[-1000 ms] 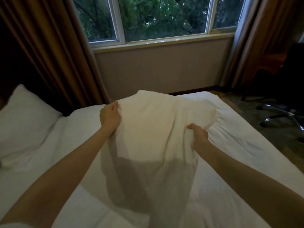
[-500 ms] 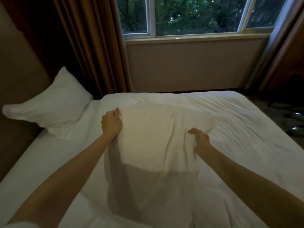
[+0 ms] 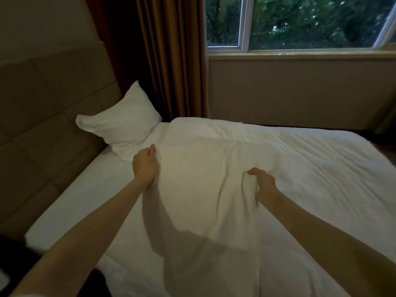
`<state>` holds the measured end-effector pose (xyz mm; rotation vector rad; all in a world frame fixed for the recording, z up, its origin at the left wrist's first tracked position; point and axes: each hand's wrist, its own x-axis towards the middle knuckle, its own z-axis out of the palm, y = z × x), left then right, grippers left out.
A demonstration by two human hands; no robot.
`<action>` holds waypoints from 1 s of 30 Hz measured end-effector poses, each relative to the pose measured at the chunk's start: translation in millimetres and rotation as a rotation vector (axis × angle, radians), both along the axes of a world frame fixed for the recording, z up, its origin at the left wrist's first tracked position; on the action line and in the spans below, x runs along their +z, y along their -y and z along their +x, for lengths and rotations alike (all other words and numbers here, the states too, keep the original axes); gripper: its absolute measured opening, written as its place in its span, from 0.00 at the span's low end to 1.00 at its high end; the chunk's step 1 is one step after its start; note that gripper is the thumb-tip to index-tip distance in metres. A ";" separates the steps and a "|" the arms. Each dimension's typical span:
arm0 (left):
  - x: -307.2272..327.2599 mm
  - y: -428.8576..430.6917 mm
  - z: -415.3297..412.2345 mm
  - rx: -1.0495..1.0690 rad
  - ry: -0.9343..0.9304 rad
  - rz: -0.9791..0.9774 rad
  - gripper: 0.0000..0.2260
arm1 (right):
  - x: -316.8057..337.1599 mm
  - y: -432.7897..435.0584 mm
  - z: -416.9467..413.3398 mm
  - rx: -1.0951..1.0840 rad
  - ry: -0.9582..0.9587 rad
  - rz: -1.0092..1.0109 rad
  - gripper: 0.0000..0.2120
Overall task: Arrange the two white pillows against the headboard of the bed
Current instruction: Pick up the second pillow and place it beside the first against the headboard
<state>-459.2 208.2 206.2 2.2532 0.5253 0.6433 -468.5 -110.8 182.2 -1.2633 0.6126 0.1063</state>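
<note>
I hold a white pillow (image 3: 201, 181) up over the bed, its loose case hanging down toward me. My left hand (image 3: 145, 166) grips its left edge and my right hand (image 3: 262, 185) is bunched into its right side. A second white pillow (image 3: 122, 123) leans against the padded beige headboard (image 3: 49, 116) at the far left corner of the bed. The held pillow is to the right of that one, apart from the headboard.
The bed has a white sheet (image 3: 85, 194) and a rumpled white duvet (image 3: 321, 168). Brown curtains (image 3: 171, 61) hang behind the far pillow. A window (image 3: 300, 22) and a low wall run along the bed's far side. A dark object (image 3: 12, 251) sits at the lower left.
My view has swung left, bringing the headboard and the leaning pillow further into frame. Both hands keep their grip on the held pillow, which has travelled left toward the headboard.
</note>
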 end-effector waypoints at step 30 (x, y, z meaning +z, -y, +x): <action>12.6 -382.0 24.6 0.147 -0.001 0.034 0.23 | -3.9 -381.5 80.6 0.137 0.013 0.053 0.29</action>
